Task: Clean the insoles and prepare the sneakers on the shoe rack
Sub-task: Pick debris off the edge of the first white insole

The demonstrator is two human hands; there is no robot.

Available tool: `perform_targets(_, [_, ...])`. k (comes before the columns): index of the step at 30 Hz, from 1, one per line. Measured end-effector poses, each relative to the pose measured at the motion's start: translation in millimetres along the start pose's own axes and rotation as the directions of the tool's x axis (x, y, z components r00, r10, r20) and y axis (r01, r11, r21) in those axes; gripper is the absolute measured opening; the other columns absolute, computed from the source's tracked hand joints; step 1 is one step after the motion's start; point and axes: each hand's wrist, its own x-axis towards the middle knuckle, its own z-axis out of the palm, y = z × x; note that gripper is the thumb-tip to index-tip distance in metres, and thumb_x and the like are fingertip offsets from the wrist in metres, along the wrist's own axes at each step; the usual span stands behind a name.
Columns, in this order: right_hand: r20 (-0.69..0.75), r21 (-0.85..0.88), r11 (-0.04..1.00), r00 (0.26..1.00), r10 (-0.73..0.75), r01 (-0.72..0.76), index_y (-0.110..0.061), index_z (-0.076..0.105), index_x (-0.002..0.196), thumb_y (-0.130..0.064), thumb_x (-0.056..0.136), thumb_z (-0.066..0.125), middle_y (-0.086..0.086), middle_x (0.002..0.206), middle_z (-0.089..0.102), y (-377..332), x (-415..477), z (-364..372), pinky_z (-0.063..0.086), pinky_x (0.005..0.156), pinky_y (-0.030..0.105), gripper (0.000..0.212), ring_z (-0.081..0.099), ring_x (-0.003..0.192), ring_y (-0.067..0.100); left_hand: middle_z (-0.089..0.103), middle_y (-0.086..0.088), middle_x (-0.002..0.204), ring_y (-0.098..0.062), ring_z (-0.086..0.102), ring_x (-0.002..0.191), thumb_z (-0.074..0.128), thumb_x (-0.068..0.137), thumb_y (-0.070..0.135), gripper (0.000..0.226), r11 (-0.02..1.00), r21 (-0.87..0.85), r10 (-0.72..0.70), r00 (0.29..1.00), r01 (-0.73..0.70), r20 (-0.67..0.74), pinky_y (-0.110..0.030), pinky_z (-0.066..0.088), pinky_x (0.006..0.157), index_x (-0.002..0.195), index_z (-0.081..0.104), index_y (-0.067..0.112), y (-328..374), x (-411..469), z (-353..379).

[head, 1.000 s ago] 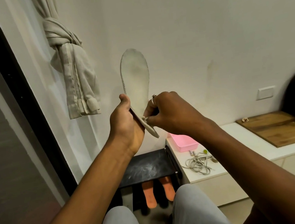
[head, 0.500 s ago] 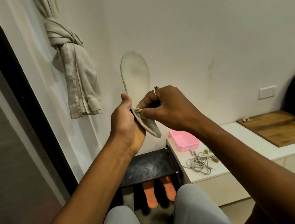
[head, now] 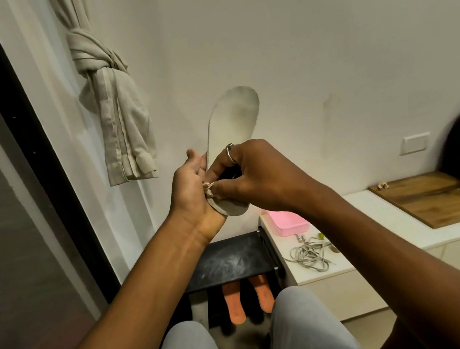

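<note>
Head view: at the centre of the frame, the left hand point(head: 193, 192) grips the lower end of a pale insole point(head: 233, 118), whose toe tilts toward the upper right. The right hand point(head: 255, 177) pinches a small cloth wad point(head: 209, 189) against it. The black shoe rack point(head: 227, 258) sits below.

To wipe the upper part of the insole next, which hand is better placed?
Probably the right hand: it pinches the small beige wad against the insole, with bare surface above it. The left hand grips the heel end, steadying it.
</note>
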Motion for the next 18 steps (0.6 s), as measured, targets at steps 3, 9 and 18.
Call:
perform_targets(3, [-0.115,-0.197,0.976,0.987,-0.116,0.092,-0.016,0.080,0.096,-0.013,0.087,0.076,-0.004,0.091,0.073,4,2,3,0.055,0.072,0.018,0.010,0.067,0.080,0.007,0.075,-0.014,0.095,-0.025,0.076,0.085,0.025,0.109,0.049,0.062,1.000,-0.029,-0.002,1.000,0.001,-0.017,-0.037,0.061,0.074,0.130,0.062,0.004,-1,1,0])
perform_targets(9, [0.056,-0.217,0.971,0.994,-0.093,0.103,-0.017,0.081,0.096,-0.012,0.087,0.075,-0.003,0.088,0.075,-1,0,-2,0.054,0.071,0.016,0.012,0.068,0.077,0.007,0.072,-0.010,0.073,-0.022,0.070,0.057,0.032,0.109,0.043,0.053,0.997,0.076,-0.013,0.996,0.020,-0.085,-0.033,0.050,0.065,0.091,0.067,0.008,1,-4,3])
perform_targets(18, [0.193,-0.142,0.987,0.976,0.102,-0.075,-0.017,0.080,0.096,-0.014,0.086,0.079,-0.006,0.087,0.076,-3,-2,-19,0.060,0.077,0.021,0.011,0.071,0.077,0.005,0.076,-0.011,0.097,-0.028,0.072,0.079,0.033,0.109,0.043,0.052,1.000,0.024,0.007,0.991,-0.003,-0.133,-0.039,0.055,0.071,0.107,0.076,0.014,-1,0,2])
